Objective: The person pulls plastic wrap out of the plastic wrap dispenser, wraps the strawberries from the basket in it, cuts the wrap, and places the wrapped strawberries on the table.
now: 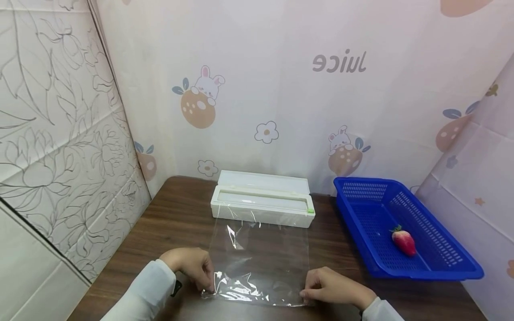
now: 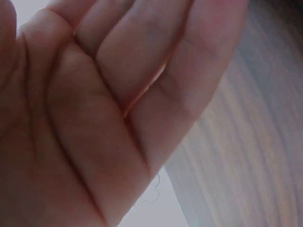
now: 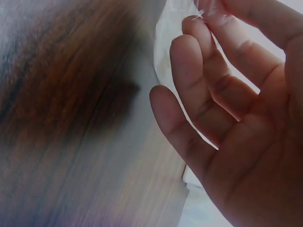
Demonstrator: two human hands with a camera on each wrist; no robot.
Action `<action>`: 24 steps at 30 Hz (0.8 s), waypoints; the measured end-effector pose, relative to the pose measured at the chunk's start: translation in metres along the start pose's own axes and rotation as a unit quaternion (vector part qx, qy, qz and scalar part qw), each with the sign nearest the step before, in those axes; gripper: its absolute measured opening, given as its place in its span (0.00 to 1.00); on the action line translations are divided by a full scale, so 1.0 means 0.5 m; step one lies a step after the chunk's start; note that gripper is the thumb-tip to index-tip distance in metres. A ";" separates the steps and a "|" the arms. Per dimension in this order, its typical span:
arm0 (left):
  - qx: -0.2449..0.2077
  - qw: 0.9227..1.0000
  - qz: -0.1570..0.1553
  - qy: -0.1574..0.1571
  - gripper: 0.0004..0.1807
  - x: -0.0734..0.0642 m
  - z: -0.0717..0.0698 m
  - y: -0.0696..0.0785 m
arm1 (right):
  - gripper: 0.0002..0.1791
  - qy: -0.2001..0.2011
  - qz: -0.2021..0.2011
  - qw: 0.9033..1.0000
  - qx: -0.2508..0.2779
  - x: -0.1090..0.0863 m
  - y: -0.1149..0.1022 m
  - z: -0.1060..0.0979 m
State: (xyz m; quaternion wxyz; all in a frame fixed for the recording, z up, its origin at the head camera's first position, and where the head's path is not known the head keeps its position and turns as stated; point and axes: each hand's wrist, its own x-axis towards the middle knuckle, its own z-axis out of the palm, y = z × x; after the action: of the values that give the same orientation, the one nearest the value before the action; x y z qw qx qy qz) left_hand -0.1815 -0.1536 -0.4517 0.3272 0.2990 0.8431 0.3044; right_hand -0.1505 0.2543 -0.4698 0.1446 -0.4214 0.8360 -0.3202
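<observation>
A sheet of clear cling film stretches from the white dispenser box toward the person. The left hand pinches the sheet's near left corner. At the near right corner the right hand pinches the film between thumb and index finger. In the right wrist view, a bit of film shows at the right hand's fingertips, while the other fingers are loosely bent. The left wrist view shows the palm and fingers, with the pinch itself out of sight. The dispenser's lid stands raised at the back.
A blue plastic basket stands on the right of the brown wooden table, holding one strawberry. A green slider sits at the dispenser's right end. Printed curtains hang behind the table and at both sides.
</observation>
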 end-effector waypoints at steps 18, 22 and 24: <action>0.048 0.997 0.032 0.052 0.13 0.008 -0.005 -0.014 | 0.15 -0.034 0.061 0.997 0.014 -0.015 -0.018 0.001; 0.047 0.992 0.085 0.085 0.13 0.012 -0.019 -0.017 | 0.10 -0.004 0.056 0.998 0.005 -0.013 -0.016 -0.007; 0.048 0.988 0.107 0.099 0.13 0.014 -0.024 -0.018 | 0.08 0.004 0.053 0.999 0.004 -0.012 -0.015 -0.010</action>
State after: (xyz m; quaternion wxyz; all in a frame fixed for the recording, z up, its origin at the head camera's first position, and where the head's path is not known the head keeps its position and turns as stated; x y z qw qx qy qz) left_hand -0.1971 -0.1582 -0.4535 0.1934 0.3711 0.8481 0.3250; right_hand -0.1448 0.2579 -0.4615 0.1601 -0.3743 0.8566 -0.3171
